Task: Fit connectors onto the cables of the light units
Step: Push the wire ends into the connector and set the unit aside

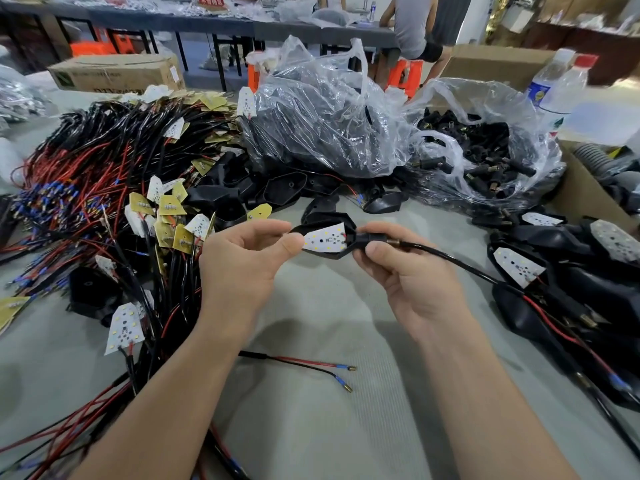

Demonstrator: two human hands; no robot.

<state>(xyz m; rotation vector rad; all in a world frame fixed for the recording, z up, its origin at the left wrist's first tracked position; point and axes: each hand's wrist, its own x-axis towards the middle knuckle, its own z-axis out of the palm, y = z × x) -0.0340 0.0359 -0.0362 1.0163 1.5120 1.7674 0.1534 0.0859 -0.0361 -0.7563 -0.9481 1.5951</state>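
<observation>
Light unit [325, 239] is held above the middle of the tabletop [311, 427], white LED board facing up. Left hand [242, 258] pinches its pointed end between thumb and fingers; right hand [405, 271] grips the black connector [367, 236] at the opposite end, where the cable [450, 259] leads off right. Pile of wired boards [104, 188] occupies the left edge; a bag of connectors [485, 150] sits toward the far right corner.

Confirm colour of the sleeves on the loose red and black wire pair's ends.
Blue insulating sleeves behind brass tips; head view.
</observation>
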